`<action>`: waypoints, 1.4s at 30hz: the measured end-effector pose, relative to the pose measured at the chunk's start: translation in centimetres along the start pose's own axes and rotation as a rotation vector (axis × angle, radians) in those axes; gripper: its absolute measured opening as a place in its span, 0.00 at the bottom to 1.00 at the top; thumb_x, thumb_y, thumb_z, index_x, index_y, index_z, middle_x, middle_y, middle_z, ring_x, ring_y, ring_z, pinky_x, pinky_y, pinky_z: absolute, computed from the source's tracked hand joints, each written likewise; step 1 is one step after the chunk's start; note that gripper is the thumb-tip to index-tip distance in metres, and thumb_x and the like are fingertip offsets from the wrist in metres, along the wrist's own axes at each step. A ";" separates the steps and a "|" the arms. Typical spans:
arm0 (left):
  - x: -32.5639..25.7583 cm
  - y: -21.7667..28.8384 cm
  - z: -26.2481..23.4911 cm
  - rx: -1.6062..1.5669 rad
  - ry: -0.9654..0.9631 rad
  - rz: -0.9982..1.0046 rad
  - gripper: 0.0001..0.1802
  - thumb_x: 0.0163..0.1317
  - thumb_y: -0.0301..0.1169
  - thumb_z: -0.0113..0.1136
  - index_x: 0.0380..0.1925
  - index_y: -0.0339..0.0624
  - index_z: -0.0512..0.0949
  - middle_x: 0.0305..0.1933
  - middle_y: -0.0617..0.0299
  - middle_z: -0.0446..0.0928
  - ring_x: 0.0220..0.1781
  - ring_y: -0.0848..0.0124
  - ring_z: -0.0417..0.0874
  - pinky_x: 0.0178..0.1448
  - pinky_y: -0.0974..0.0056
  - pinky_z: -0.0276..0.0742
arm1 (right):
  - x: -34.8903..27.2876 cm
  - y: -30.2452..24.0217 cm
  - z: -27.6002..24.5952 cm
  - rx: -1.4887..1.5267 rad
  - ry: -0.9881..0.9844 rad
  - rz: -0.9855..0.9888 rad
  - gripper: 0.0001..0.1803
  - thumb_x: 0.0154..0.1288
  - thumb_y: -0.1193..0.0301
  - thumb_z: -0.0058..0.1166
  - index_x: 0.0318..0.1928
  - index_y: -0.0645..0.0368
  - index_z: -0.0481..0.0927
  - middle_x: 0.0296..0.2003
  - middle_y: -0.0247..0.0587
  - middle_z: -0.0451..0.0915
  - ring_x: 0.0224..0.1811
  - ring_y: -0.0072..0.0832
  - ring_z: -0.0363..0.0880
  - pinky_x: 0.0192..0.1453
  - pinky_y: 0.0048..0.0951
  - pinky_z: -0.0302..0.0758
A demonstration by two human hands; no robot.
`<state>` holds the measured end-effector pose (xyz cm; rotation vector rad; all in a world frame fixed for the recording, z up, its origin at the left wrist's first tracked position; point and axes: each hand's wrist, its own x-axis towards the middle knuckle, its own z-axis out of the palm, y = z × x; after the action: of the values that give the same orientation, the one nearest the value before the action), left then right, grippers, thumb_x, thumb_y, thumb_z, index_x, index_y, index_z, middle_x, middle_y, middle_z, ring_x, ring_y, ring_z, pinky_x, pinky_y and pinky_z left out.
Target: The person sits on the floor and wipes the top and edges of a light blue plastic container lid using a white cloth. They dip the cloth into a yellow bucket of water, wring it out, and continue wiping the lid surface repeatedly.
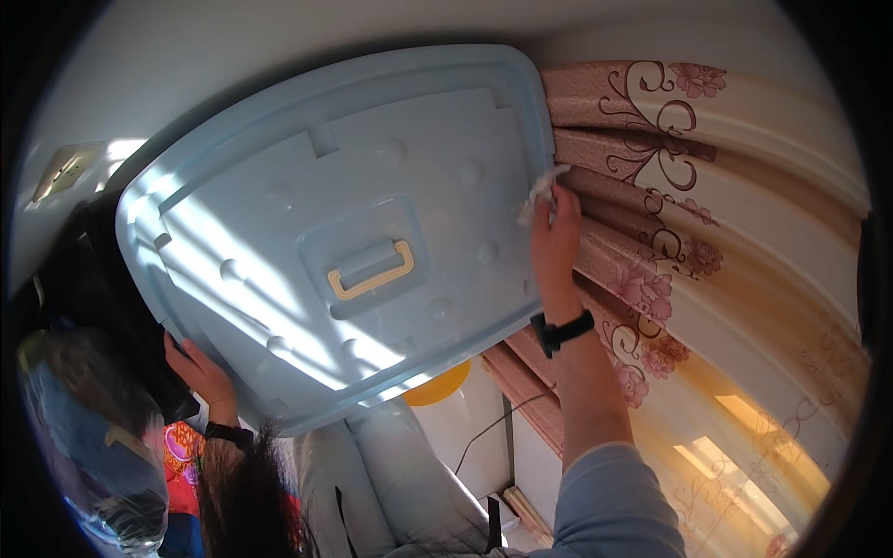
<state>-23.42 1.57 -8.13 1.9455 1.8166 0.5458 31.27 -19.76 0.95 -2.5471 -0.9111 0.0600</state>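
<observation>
A large light-blue plastic storage box lid [465,214] fills the middle, with raised bumps, a raised rim and a cream folding handle [377,272] at its centre. My right hand [556,244] is at the lid's right edge, its fingers closed on a crumpled white wipe [539,193] that lies against the rim. My left hand [203,374] rests at the lid's lower left edge with its fingers stretched out and apart. Whatever lies beneath the lid is hidden.
Pink and cream flowered curtains [642,232] hang along the right. On the left are a black object [93,307] and a clear plastic bag [93,437] with blue contents. A wall socket [67,174] is at the upper left. A yellow round thing [437,386] shows below the lid.
</observation>
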 end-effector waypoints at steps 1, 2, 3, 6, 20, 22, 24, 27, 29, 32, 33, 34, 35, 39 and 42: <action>-0.1 0.0 0.0 0.014 -0.004 -0.006 0.30 0.83 0.42 0.45 0.70 0.25 0.65 0.71 0.37 0.69 0.71 0.46 0.70 0.76 0.52 0.63 | 4.2 -0.6 2.0 0.000 0.021 -0.022 0.15 0.76 0.71 0.50 0.54 0.69 0.79 0.52 0.61 0.81 0.56 0.56 0.79 0.62 0.48 0.76; 0.0 -0.1 0.0 0.021 0.000 0.000 0.30 0.83 0.42 0.45 0.71 0.25 0.65 0.71 0.37 0.69 0.71 0.46 0.70 0.76 0.53 0.63 | 8.0 -1.3 4.1 -0.042 0.018 0.030 0.16 0.76 0.69 0.50 0.52 0.71 0.80 0.49 0.62 0.82 0.53 0.57 0.79 0.60 0.49 0.75; 0.0 -0.2 0.0 0.030 0.009 0.014 0.29 0.83 0.41 0.45 0.71 0.26 0.65 0.71 0.38 0.68 0.71 0.46 0.70 0.77 0.53 0.63 | 11.0 -2.1 6.0 -0.162 0.018 0.011 0.16 0.75 0.69 0.50 0.49 0.72 0.82 0.46 0.62 0.83 0.50 0.57 0.79 0.58 0.51 0.75; 0.1 -0.4 0.0 0.029 -0.001 0.016 0.30 0.83 0.41 0.46 0.71 0.26 0.64 0.71 0.38 0.68 0.72 0.46 0.70 0.77 0.53 0.62 | 16.8 -5.1 11.6 -0.150 0.077 0.003 0.13 0.74 0.69 0.51 0.44 0.68 0.84 0.42 0.59 0.83 0.49 0.56 0.80 0.57 0.51 0.75; 0.0 0.7 -0.2 0.043 -0.028 -0.009 0.31 0.83 0.42 0.46 0.72 0.24 0.62 0.73 0.37 0.66 0.74 0.45 0.68 0.78 0.52 0.60 | 15.0 -9.1 13.3 0.139 -0.062 -0.706 0.08 0.72 0.67 0.56 0.45 0.55 0.84 0.46 0.47 0.83 0.52 0.49 0.79 0.60 0.47 0.77; -0.1 0.4 -0.3 0.046 -0.036 0.010 0.31 0.83 0.42 0.46 0.72 0.24 0.62 0.73 0.36 0.66 0.74 0.45 0.68 0.79 0.52 0.60 | 17.3 -4.7 10.0 -0.179 0.000 -0.453 0.09 0.72 0.69 0.55 0.46 0.58 0.84 0.47 0.49 0.83 0.52 0.50 0.79 0.58 0.48 0.77; 0.0 0.2 -0.2 0.058 -0.023 0.043 0.31 0.83 0.42 0.47 0.72 0.24 0.63 0.73 0.36 0.67 0.74 0.45 0.68 0.79 0.52 0.60 | 18.2 -2.4 8.1 -0.259 -0.075 -0.434 0.10 0.69 0.74 0.54 0.48 0.62 0.84 0.47 0.52 0.82 0.52 0.51 0.78 0.58 0.48 0.77; 0.0 0.1 -0.2 0.047 -0.019 0.037 0.31 0.83 0.42 0.47 0.72 0.24 0.63 0.72 0.36 0.67 0.73 0.46 0.69 0.79 0.52 0.60 | 17.4 -2.8 8.9 -0.264 -0.025 -0.425 0.12 0.67 0.78 0.55 0.49 0.65 0.84 0.47 0.52 0.82 0.53 0.51 0.78 0.58 0.48 0.77; 0.1 0.2 -0.1 0.067 -0.019 0.019 0.31 0.83 0.42 0.47 0.72 0.24 0.63 0.72 0.36 0.67 0.73 0.46 0.69 0.79 0.52 0.60 | 16.4 -4.8 11.5 -0.159 0.147 -0.361 0.13 0.65 0.80 0.56 0.50 0.65 0.84 0.47 0.51 0.82 0.53 0.51 0.78 0.58 0.48 0.77; 0.3 0.4 -0.1 0.064 -0.015 0.031 0.31 0.82 0.42 0.48 0.72 0.25 0.63 0.72 0.37 0.67 0.73 0.46 0.69 0.79 0.53 0.60 | 15.6 -5.7 12.9 -0.072 0.237 -0.393 0.14 0.64 0.79 0.56 0.50 0.64 0.84 0.47 0.50 0.83 0.54 0.51 0.79 0.58 0.48 0.78; 0.3 0.4 -0.1 0.057 -0.012 0.024 0.31 0.82 0.42 0.48 0.72 0.25 0.63 0.73 0.37 0.67 0.73 0.46 0.69 0.78 0.53 0.61 | 15.7 -5.5 12.7 -0.068 0.202 -0.446 0.14 0.64 0.79 0.57 0.50 0.63 0.85 0.47 0.49 0.83 0.54 0.50 0.79 0.57 0.48 0.78; 0.3 0.4 -0.1 0.058 -0.024 0.040 0.32 0.82 0.42 0.48 0.72 0.25 0.63 0.73 0.37 0.67 0.73 0.46 0.69 0.78 0.53 0.61 | 16.0 -4.8 12.1 -0.119 0.170 -0.506 0.14 0.66 0.78 0.56 0.51 0.62 0.85 0.47 0.49 0.83 0.52 0.50 0.79 0.56 0.48 0.78; 0.4 0.4 -0.1 0.054 -0.028 0.042 0.32 0.83 0.43 0.48 0.72 0.25 0.63 0.73 0.37 0.67 0.73 0.46 0.69 0.78 0.53 0.61 | 16.5 -3.8 10.9 -0.182 0.106 -0.581 0.15 0.67 0.78 0.55 0.53 0.62 0.85 0.48 0.49 0.84 0.51 0.50 0.80 0.55 0.48 0.79; 0.4 0.7 -0.3 0.012 -0.040 0.040 0.33 0.83 0.45 0.47 0.72 0.25 0.63 0.73 0.38 0.67 0.73 0.47 0.69 0.78 0.54 0.61 | 18.3 -1.1 7.3 -0.534 -0.036 -0.720 0.17 0.68 0.78 0.55 0.57 0.61 0.83 0.48 0.48 0.84 0.49 0.51 0.81 0.53 0.46 0.81; 0.6 0.9 -0.4 -0.034 -0.073 -0.018 0.34 0.83 0.47 0.47 0.72 0.26 0.63 0.73 0.37 0.67 0.73 0.47 0.69 0.78 0.54 0.62 | 17.1 -0.4 5.9 -0.409 -0.220 -0.617 0.18 0.69 0.78 0.54 0.59 0.62 0.82 0.47 0.51 0.83 0.50 0.51 0.81 0.53 0.45 0.81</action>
<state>-22.91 2.11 -7.30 1.8998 1.7664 0.4905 43.32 -6.69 -2.46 -2.5109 -1.9272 -0.0376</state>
